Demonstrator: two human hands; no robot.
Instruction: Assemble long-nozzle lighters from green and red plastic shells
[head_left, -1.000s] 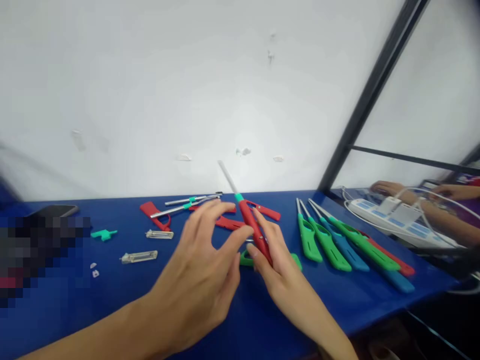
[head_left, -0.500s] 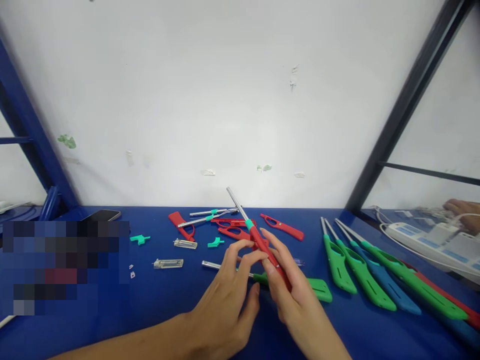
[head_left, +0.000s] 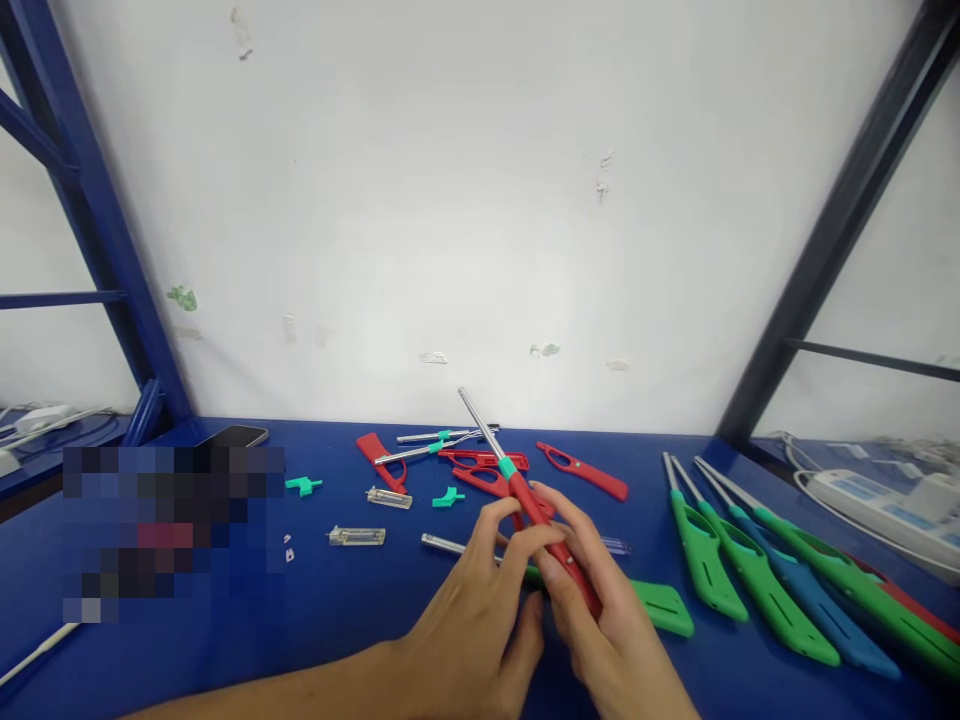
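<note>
A red stick lighter [head_left: 531, 503] with a metal tube and turquoise collar is held tilted above the blue table, its tube pointing up and left. My right hand [head_left: 607, 600] is closed around its handle. The bent fingers of my left hand [head_left: 476, 600] press on the lighter's middle from the left, near the trigger; the fingertips are partly hidden. Beneath both hands lies a green stick lighter [head_left: 664, 607], largely covered. Just beyond are red handle shells [head_left: 589, 476], metal tubes [head_left: 409, 452], turquoise triggers [head_left: 448, 497] and clear fuel tanks [head_left: 358, 537].
Several green, blue and red stick lighters [head_left: 709, 565] lie side by side at the right. A white power strip [head_left: 877, 510] is beyond them. At the left are a phone [head_left: 236, 437], a blurred-out patch and small white bits [head_left: 289, 554]. A white wall [head_left: 480, 250] stands behind the table.
The view has shifted, so everything sits slightly further right and lower. Both hands keep their hold on the red lighter. Another person's hand at the right edge is out of view now.
</note>
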